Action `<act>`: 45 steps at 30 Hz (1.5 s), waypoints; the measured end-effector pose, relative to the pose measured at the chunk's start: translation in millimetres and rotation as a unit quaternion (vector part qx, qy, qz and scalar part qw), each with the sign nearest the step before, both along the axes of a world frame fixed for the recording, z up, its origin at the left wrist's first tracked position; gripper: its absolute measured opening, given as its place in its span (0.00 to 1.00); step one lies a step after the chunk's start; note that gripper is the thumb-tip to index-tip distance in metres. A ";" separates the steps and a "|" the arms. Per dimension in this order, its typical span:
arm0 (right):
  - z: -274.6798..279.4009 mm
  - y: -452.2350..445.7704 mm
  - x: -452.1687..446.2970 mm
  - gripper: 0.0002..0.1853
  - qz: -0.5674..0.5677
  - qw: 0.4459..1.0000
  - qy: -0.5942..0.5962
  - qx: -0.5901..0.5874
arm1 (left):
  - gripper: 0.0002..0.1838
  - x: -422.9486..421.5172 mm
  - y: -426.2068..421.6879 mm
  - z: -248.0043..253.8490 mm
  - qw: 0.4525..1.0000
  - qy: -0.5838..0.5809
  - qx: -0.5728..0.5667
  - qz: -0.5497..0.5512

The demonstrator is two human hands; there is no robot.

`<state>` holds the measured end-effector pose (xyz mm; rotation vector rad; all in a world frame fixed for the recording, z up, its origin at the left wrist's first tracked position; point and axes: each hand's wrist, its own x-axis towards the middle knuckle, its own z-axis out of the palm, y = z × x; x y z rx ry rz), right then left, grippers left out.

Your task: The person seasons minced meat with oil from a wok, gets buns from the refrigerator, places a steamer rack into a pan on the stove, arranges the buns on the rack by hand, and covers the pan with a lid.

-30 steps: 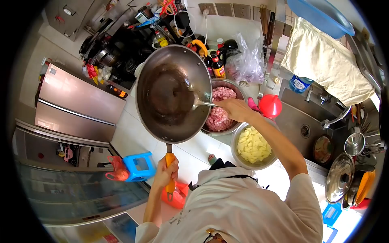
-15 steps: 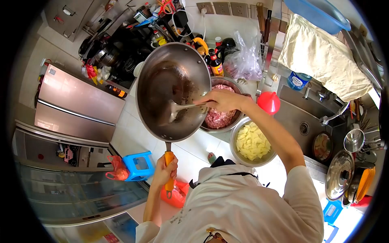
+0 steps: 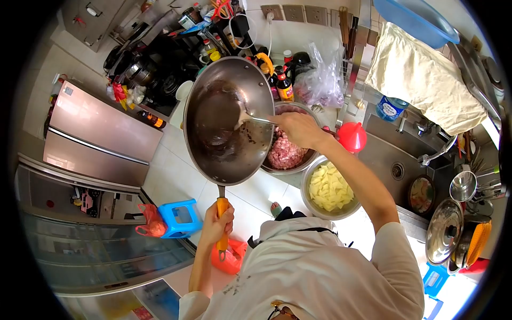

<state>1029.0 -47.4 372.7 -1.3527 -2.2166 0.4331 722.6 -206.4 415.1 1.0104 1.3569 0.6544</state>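
Note:
My left hand (image 3: 217, 221) is wrapped round the yellow handle of a large wok (image 3: 256, 154), which is tilted so its inside faces me. Dark brown sauce or residue coats the wok's bottom. My right hand (image 3: 298, 129) grips a metal spatula (image 3: 258, 120), whose blade rests against the wok's inner surface. Beneath the right hand, a metal bowl (image 3: 308, 158) with pink minced meat (image 3: 288, 152) is partly hidden by the wok and the hand. Closer to me stands a second metal bowl (image 3: 349, 209) of pale yellow slices (image 3: 329, 186).
Sauce bottles (image 3: 284, 85) and a clear plastic bag (image 3: 322, 80) stand behind the bowls. A red funnel (image 3: 352, 137) sits beside the sink (image 3: 384, 154) on the right. At lower left are a blue stool (image 3: 180, 218) and a red bag (image 3: 152, 220) on the floor side.
The spatula blade has shifted up and to the right inside the wok, with my right hand moving slightly right. The wok has turned a little; my left hand keeps its grip.

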 end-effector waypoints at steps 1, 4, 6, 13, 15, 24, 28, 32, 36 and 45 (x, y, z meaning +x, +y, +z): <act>-5.5 1.4 1.5 0.26 -0.002 1.000 -0.003 0.002 | 0.08 0.5 -0.2 0.0 1.000 -0.002 0.003 0.001; -13.5 -0.6 13.4 0.26 0.023 0.994 -0.076 -0.079 | 0.08 0.4 -0.2 -2.1 1.000 -0.010 0.011 0.004; -10.9 -4.6 17.8 0.26 0.016 0.991 -0.100 -0.085 | 0.08 -1.6 -0.1 -7.4 1.000 -0.016 0.016 0.010; 21.7 -3.5 -7.2 0.28 -0.074 0.996 -0.040 -0.021 | 0.08 5.1 -0.7 -5.3 0.999 -0.030 0.014 0.010; 9.2 -0.6 -7.7 0.24 -0.072 0.995 -0.065 -0.008 | 0.08 9.1 -1.0 -4.0 0.999 -0.023 0.021 0.012; 30.1 -20.4 -1.4 0.06 -0.047 0.975 -0.215 -0.002 | 0.08 14.0 1.0 -8.3 0.999 -0.028 0.027 0.026; 16.2 -3.7 -14.0 0.11 0.007 0.987 -0.137 0.089 | 0.08 16.7 1.6 -10.6 0.999 -0.031 0.023 0.024; 30.4 1.7 -15.1 0.09 -0.001 0.971 -0.240 -0.001 | 0.08 15.8 2.4 -12.6 0.999 -0.020 0.037 0.017; 63.9 -10.3 -4.3 0.09 -0.005 0.957 -0.285 -0.056 | 0.09 13.3 2.2 -16.5 0.999 0.001 0.048 0.013; 32.2 2.7 -14.7 0.07 -0.043 0.965 -0.242 0.095 | 0.08 21.9 0.7 -13.1 0.998 0.009 0.057 0.030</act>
